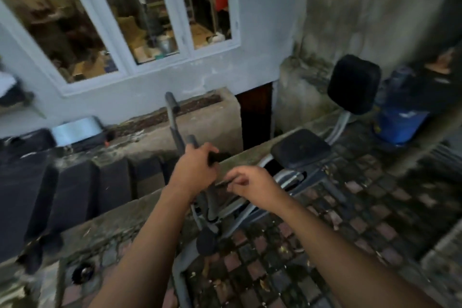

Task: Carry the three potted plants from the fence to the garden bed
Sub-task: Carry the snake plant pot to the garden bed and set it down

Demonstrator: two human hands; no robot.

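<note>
Potted plants cannot be made out anywhere in this blurred view, and no fence is seen either. A small dark thing (217,157), too smeared to be named, is clutched in the left hand (193,170), while the fingers of the right hand (252,181) are pinched together, on what cannot be told. A soil-filled concrete trough (212,117) is seen under the window (140,20), behind an exercise machine (300,152). Pots are judged heavy with damp soil and best gripped under the rim, base supported.
</note>
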